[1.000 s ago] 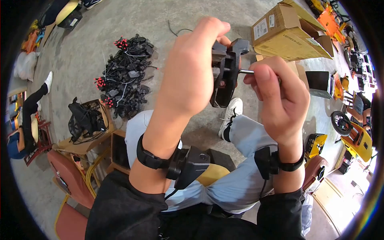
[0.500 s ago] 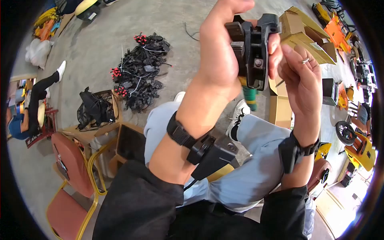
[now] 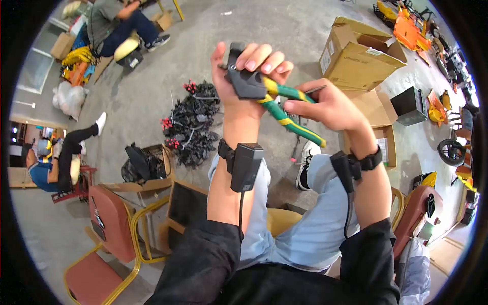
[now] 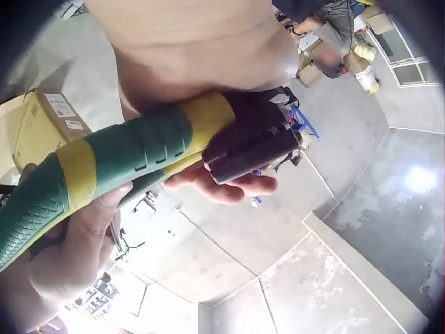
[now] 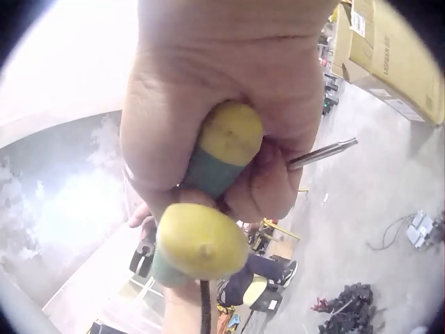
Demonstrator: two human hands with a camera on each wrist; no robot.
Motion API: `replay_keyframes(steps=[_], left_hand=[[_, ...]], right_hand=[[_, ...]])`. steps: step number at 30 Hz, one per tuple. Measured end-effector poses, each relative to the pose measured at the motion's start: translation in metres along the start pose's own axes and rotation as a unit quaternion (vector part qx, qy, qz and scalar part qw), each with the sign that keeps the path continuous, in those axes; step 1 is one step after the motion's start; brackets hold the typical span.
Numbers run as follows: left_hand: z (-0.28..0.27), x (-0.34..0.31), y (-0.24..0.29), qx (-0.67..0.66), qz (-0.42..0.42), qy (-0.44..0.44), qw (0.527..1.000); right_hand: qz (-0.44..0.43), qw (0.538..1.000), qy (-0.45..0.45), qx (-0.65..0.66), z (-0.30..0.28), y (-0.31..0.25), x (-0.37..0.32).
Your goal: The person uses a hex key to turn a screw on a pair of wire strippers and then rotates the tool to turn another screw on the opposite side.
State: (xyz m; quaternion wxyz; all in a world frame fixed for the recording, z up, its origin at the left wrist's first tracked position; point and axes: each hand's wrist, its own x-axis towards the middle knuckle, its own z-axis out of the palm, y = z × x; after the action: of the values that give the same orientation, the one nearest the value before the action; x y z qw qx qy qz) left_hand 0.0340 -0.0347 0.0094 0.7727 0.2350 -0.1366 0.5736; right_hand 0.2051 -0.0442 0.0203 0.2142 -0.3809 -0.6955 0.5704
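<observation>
A pair of pliers with a black head point(image 3: 246, 85) and green-and-yellow handles point(image 3: 292, 124) is held up over my lap. My left hand point(image 3: 235, 102) grips the black head, its fingers curled over the top and the thumb raised behind. One handle runs into my right hand point(image 3: 338, 108), whose thumb and fingers close round it. The other handle point(image 5: 201, 240) stands apart below, outside the grip, in the right wrist view. A thin metal rod point(image 5: 323, 153) also sticks out from between the right fingers. In the left wrist view the handle point(image 4: 132, 149) crosses under the left palm.
A pile of black cables point(image 3: 193, 129) with red ends lies on the floor ahead. Cardboard boxes point(image 3: 356, 61) stand front right beside a black bin point(image 3: 409, 105). A red-brown chair point(image 3: 114, 223) is at my left, and seated people are beyond.
The pliers have turned from head-end toward me to lying sideways, handles pointing right. My right hand, earlier holding the metal rod at the head, now also grips one handle.
</observation>
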Motion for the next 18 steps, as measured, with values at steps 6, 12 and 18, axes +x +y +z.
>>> replay_keyframes(steps=[6,12,18], left_hand=[[-0.009,-0.01,-0.002,0.038,0.012,0.127,0.991],[0.014,-0.016,-0.001,0.023,0.074,0.231,0.97],[0.009,-0.031,0.002,0.155,0.097,0.227,0.957]], right_hand=[[-0.031,0.999,0.006,-0.044,0.004,0.006,0.001],[-0.05,0.997,0.051,-0.033,0.011,0.008,0.01],[0.021,0.994,0.078,0.078,0.034,0.001,0.013]])
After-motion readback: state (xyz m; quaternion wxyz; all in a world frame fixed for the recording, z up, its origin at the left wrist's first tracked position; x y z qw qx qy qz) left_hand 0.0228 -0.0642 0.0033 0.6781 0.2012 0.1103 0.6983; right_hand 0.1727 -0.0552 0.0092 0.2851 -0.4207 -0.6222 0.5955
